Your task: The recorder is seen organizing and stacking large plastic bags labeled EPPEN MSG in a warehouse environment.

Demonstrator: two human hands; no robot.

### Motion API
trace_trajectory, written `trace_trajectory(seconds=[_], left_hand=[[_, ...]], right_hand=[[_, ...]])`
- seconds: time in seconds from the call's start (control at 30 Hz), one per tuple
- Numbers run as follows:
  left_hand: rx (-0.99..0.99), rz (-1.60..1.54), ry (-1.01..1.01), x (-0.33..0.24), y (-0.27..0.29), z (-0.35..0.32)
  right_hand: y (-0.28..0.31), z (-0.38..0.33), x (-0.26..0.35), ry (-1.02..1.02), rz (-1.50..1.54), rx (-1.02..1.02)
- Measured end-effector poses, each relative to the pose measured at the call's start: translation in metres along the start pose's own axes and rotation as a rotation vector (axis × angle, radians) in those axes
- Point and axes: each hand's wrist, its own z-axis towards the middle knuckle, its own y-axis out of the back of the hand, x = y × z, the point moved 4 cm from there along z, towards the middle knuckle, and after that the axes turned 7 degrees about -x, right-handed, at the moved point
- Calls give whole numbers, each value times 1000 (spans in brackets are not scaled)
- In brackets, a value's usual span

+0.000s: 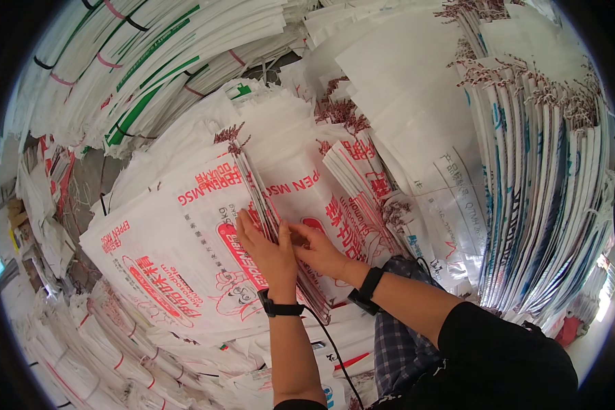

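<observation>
A narrow bundle of folded white woven sacks [254, 183] with red print stands on edge between my hands, brown stitching threads at its far end. My left hand [272, 256] straddles the bundle, fingers on its left side and thumb on its right. Close against that thumb, my right hand [323, 254] has its fingers bent at the bundle's right side; its fingertips are partly hidden. Under and left of the bundle lies a flat white sack [150, 256] with red print and a cartoon figure. A black strap [283, 309] circles my left wrist, another black band [367, 290] my right.
At the right stands a tall row of blue-printed sacks [526, 191]. Strapped piles of green-printed sacks [157, 61] fill the far left, and more bundled sacks [109, 352] lie near left. A large white sheet [406, 89] leans behind. A black cable [335, 348] runs from my left wrist.
</observation>
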Motion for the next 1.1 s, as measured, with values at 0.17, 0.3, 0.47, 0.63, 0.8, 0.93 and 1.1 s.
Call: trace_trajectory(seconds=[0.17, 0.3, 0.47, 0.63, 0.8, 0.93, 1.1], left_hand=[[8, 27, 135, -3, 3, -18], [160, 240, 83, 7, 20, -27], [-107, -153, 637, 0, 179, -4], [70, 158, -39, -40, 125, -1], [136, 284, -30, -19, 8, -4], [143, 192, 40, -10, 3, -4], [186, 140, 46, -6, 8, -7]], right_hand=[[5, 4, -6, 50, -83, -13], [-1, 3, 2, 58, -35, -56], [12, 5, 10, 45, -250, -87], [2, -3, 24, 102, -300, -63], [-2, -15, 34, 158, -377, -15], [0, -11, 31, 184, -413, 0], [-5, -15, 35, 270, -356, 40]])
